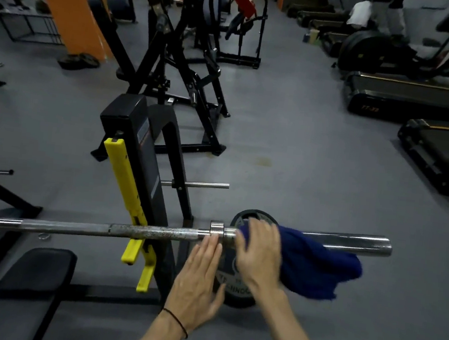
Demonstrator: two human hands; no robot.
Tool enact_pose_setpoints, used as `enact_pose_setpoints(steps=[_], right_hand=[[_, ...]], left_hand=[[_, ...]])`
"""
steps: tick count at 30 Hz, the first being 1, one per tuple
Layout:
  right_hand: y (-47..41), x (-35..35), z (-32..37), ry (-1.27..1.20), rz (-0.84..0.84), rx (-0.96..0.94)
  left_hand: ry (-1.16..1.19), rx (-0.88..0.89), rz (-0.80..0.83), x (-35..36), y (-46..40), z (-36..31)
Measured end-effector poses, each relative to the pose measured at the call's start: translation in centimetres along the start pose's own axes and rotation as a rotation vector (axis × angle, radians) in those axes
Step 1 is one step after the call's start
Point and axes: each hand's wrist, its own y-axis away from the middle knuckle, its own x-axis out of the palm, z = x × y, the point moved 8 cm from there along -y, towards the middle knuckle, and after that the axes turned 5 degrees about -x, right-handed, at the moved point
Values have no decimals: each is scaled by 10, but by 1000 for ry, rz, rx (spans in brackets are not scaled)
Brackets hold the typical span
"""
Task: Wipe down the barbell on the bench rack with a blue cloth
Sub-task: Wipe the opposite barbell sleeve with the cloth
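Head view: barbell [154, 231] lies across the bench rack [144, 177], running 9 to 3 o'clock low in frame, resting in the yellow hook [126, 184]. Blue cloth [315, 267] is on the sleeve [349, 241], just outboard of the collar [216, 228], bunched up and hanging below the bar toward 5 o'clock.

Progress, judging from this frame only: wipe is on the sleeve's inner end. Can't tell which parts are already clean; shaft left of the collar looks mottled and dull. Likely left: rest of the sleeve out to the 3 o'clock tip, plus the long shaft toward 9 o'clock.

Right hand [258, 254]: fingers bent over the cloth, pressing it onto the sleeve, holding it there. Underside of the grip is hidden.

Left hand [196, 284]: fingers straight and together, fingertips [211, 242] at the bar beside the collar, holding nothing. Touching or just short, can't tell.

A weight plate [243, 292] stands behind both hands.
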Motion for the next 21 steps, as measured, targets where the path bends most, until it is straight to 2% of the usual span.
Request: enact_pose_setpoints(steps=[2, 4, 8, 10, 12, 14, 17, 19, 21], right_hand=[[3, 13, 22, 1, 89, -199], [-4, 6, -5, 28, 122, -276], [-10, -48, -115, 136, -31, -12], [-8, -56, -132, 162, -14, 128], [-8, -51, -107, 116, -39, 214], [-8, -31, -44, 48, -63, 102], [2, 6, 36, -92, 167, -107], [-4, 3, 28, -78, 241, -207], [-8, -14, -21, 6, 163, -196]], left_hand=[[6, 32, -40, -9, -2, 2], [11, 58, -93, -20, -13, 4], [-43, -33, -57, -25, -60, 13], [-80, -111, 8, -21, -82, 21], [-105, -161, 94, -10, -95, 28], [-163, -161, 183, 1, -100, 31], [-135, -146, 333, 18, -91, 31], [-71, -128, 285, 14, -85, 32], [-54, -102, 216, 7, -77, 31]])
